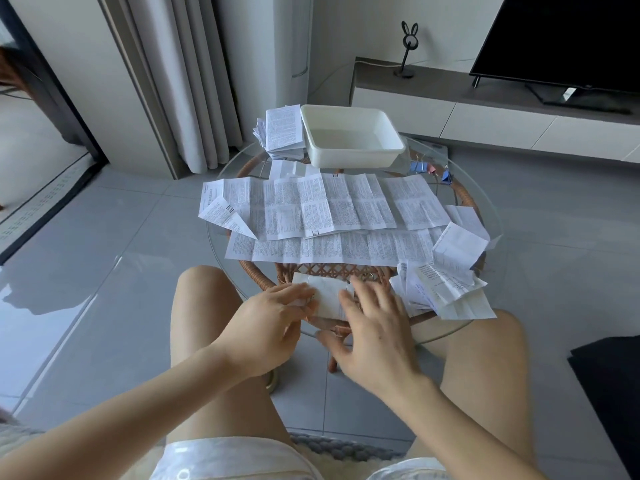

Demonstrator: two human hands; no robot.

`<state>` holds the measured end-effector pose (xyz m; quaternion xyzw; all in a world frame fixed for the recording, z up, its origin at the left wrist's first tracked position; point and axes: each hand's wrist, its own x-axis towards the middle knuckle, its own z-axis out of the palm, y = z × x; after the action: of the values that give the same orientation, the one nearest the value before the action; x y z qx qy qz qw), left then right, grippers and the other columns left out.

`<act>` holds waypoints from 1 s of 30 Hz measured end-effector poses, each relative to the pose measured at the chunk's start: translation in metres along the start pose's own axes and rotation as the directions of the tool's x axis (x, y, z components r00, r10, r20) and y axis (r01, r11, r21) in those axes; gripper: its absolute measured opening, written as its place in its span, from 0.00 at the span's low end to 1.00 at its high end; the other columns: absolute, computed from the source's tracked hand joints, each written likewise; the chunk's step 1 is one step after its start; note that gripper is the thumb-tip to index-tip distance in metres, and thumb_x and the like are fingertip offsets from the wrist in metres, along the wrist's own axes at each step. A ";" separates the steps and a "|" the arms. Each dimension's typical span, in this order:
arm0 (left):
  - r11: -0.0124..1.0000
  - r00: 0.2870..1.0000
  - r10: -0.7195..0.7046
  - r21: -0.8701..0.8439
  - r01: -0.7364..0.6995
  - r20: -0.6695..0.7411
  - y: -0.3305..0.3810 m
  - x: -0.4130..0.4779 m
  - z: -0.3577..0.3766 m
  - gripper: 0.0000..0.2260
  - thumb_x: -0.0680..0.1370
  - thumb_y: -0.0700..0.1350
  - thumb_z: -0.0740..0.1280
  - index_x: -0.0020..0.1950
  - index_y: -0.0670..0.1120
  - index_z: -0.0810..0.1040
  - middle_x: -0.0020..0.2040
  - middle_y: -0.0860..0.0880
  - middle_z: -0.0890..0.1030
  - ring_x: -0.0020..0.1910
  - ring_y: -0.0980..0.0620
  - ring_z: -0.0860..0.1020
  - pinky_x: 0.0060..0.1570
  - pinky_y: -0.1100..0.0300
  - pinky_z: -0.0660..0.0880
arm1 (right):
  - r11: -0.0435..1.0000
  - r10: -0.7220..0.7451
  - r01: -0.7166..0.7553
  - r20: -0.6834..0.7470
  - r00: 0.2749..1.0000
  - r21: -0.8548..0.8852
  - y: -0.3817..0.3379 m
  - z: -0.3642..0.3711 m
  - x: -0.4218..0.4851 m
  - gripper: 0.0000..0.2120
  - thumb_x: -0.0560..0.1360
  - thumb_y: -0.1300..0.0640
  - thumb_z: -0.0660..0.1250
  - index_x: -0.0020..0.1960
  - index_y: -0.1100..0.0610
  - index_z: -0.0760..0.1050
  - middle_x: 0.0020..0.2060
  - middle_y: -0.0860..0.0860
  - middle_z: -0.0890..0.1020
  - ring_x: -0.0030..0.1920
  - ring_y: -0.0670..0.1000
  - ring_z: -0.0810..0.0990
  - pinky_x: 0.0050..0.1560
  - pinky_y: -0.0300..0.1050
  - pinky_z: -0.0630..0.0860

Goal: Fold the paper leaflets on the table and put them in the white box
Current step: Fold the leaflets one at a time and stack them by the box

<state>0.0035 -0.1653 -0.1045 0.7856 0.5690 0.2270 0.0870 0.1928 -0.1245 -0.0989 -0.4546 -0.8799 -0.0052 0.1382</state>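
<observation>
A small folded leaflet (327, 295) lies at the near edge of the round glass table (491, 209). My left hand (268, 327) pinches its left end. My right hand (372, 327) rests on its right part with fingers spread flat. Several long unfolded leaflets (329, 209) lie spread across the table's middle. A white box (349, 136) stands at the far side and looks empty. A stack of folded leaflets (282, 131) leans beside the box on its left.
A loose heap of crumpled leaflets (450, 282) sits at the near right of the table. Coloured binder clips (433, 171) lie right of the box. My knees flank the table's near edge. A TV stand and screen are behind.
</observation>
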 end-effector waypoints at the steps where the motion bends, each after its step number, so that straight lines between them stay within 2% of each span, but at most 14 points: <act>1: 1.000 1.000 0.016 -0.003 -0.016 0.023 -0.001 -0.007 0.000 0.17 0.73 0.46 0.58 0.53 0.46 0.84 0.58 0.49 0.81 0.58 0.48 0.79 0.51 0.53 0.80 | 0.999 -0.047 0.048 0.016 0.999 -0.018 0.000 -0.001 -0.006 0.32 0.70 0.34 0.60 0.58 0.59 0.78 0.62 0.56 0.76 0.60 0.59 0.74 0.59 0.56 0.72; 3: 0.994 0.994 0.100 0.031 -0.101 0.032 -0.006 -0.018 0.002 0.15 0.75 0.50 0.63 0.53 0.45 0.84 0.58 0.49 0.81 0.58 0.49 0.79 0.56 0.53 0.78 | 0.986 -0.155 0.155 0.015 0.988 -0.065 0.000 0.002 -0.015 0.31 0.66 0.36 0.69 0.56 0.61 0.78 0.59 0.56 0.78 0.60 0.57 0.76 0.62 0.54 0.68; 5: 0.975 0.976 0.217 0.044 -0.216 -0.021 -0.010 -0.022 0.002 0.13 0.79 0.47 0.62 0.50 0.44 0.85 0.53 0.49 0.83 0.55 0.50 0.80 0.58 0.56 0.76 | 0.967 -0.256 0.253 -0.094 0.962 -0.039 0.002 0.009 -0.020 0.17 0.67 0.50 0.74 0.50 0.60 0.80 0.51 0.54 0.82 0.53 0.56 0.79 0.59 0.50 0.69; 7: 0.964 0.962 0.266 -0.008 -0.268 -0.067 -0.009 -0.020 -0.002 0.17 0.82 0.46 0.57 0.48 0.44 0.85 0.49 0.50 0.84 0.52 0.53 0.80 0.58 0.62 0.74 | 0.951 -0.287 0.306 -0.230 0.930 0.052 0.004 0.008 -0.024 0.02 0.71 0.63 0.68 0.41 0.59 0.80 0.42 0.52 0.82 0.44 0.54 0.80 0.51 0.46 0.71; 9: 0.970 0.978 0.190 -0.141 -0.201 -0.088 -0.001 -0.016 -0.012 0.17 0.82 0.50 0.56 0.49 0.46 0.84 0.46 0.53 0.84 0.47 0.56 0.80 0.49 0.64 0.76 | 0.950 -0.183 0.245 -0.291 0.939 0.193 0.009 0.002 -0.025 0.06 0.72 0.63 0.64 0.38 0.58 0.79 0.36 0.50 0.80 0.38 0.52 0.78 0.44 0.42 0.71; 12: 0.955 0.976 0.040 -0.280 -0.100 -0.213 0.019 0.001 -0.025 0.16 0.81 0.55 0.58 0.51 0.47 0.82 0.43 0.59 0.81 0.42 0.62 0.79 0.41 0.70 0.74 | 0.887 0.106 0.021 -0.247 0.963 0.462 0.019 -0.022 -0.024 0.09 0.75 0.55 0.61 0.39 0.56 0.76 0.28 0.46 0.75 0.30 0.45 0.70 0.31 0.39 0.66; 16: 0.957 0.953 -0.009 -0.279 -0.079 -0.302 0.053 0.039 -0.028 0.14 0.76 0.52 0.64 0.48 0.44 0.82 0.42 0.54 0.83 0.41 0.59 0.78 0.40 0.67 0.74 | 0.614 0.308 -0.171 -0.034 0.951 0.771 0.032 -0.053 -0.013 0.18 0.78 0.55 0.64 0.31 0.52 0.64 0.24 0.44 0.65 0.28 0.43 0.61 0.29 0.40 0.59; 18: 0.919 0.958 -0.119 -0.394 0.007 -0.261 0.067 0.056 -0.032 0.08 0.76 0.51 0.67 0.43 0.49 0.82 0.39 0.56 0.82 0.38 0.58 0.79 0.36 0.64 0.75 | 0.500 0.332 -0.236 0.067 0.941 0.834 0.042 -0.066 -0.009 0.18 0.78 0.56 0.64 0.30 0.52 0.69 0.23 0.44 0.66 0.28 0.44 0.63 0.31 0.40 0.61; 21: 0.781 0.957 -0.283 -0.595 0.189 -0.068 0.079 0.072 -0.038 0.06 0.76 0.50 0.69 0.39 0.53 0.80 0.35 0.54 0.81 0.34 0.51 0.78 0.33 0.56 0.74 | 0.392 0.312 -0.264 0.143 0.939 0.881 0.058 -0.083 -0.007 0.11 0.77 0.57 0.65 0.36 0.50 0.75 0.26 0.44 0.74 0.31 0.48 0.75 0.33 0.36 0.68; 23: 0.691 0.946 -0.321 -0.674 0.262 0.039 0.085 0.081 -0.041 0.06 0.75 0.49 0.70 0.39 0.51 0.81 0.32 0.55 0.80 0.32 0.55 0.77 0.31 0.62 0.71 | 0.336 0.311 -0.270 0.164 0.936 0.902 0.065 -0.093 -0.002 0.02 0.76 0.57 0.67 0.45 0.52 0.78 0.31 0.44 0.81 0.36 0.43 0.79 0.37 0.33 0.72; 24: 0.649 0.939 -0.334 -0.702 0.293 0.084 0.087 0.085 -0.043 0.06 0.75 0.48 0.70 0.38 0.49 0.81 0.32 0.55 0.80 0.32 0.58 0.76 0.32 0.65 0.70 | 0.333 0.308 -0.277 0.174 0.935 0.901 0.067 -0.097 0.001 0.02 0.75 0.57 0.67 0.46 0.54 0.79 0.32 0.44 0.82 0.36 0.41 0.79 0.37 0.33 0.72; 26: 0.568 0.923 -0.346 -0.746 0.348 0.167 0.090 0.093 -0.046 0.07 0.74 0.48 0.71 0.39 0.46 0.82 0.34 0.50 0.81 0.35 0.56 0.78 0.36 0.63 0.72 | 0.339 0.298 -0.283 0.183 0.937 0.897 0.072 -0.104 0.008 0.06 0.75 0.56 0.67 0.43 0.56 0.80 0.32 0.47 0.81 0.35 0.43 0.78 0.38 0.37 0.73; 28: 0.483 0.908 -0.352 -0.786 0.385 0.228 0.092 0.097 -0.047 0.09 0.74 0.47 0.71 0.42 0.42 0.82 0.39 0.43 0.83 0.38 0.51 0.80 0.38 0.61 0.75 | 0.326 0.320 -0.292 0.186 0.929 0.899 0.075 -0.108 0.013 0.08 0.75 0.56 0.67 0.40 0.57 0.81 0.33 0.55 0.82 0.36 0.51 0.80 0.40 0.48 0.75; 30: 0.398 0.889 -0.366 -0.818 0.415 0.274 0.093 0.099 -0.048 0.10 0.76 0.46 0.69 0.44 0.39 0.81 0.40 0.43 0.83 0.38 0.50 0.81 0.36 0.62 0.76 | 0.337 0.358 -0.295 0.168 0.919 0.894 0.079 -0.111 0.017 0.07 0.74 0.56 0.68 0.39 0.57 0.81 0.36 0.58 0.84 0.40 0.60 0.82 0.44 0.55 0.77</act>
<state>0.0861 -0.1097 -0.0001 0.4857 0.5443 0.4324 0.5300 0.2738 -0.0797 0.0028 -0.4723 -0.6270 0.4854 0.3850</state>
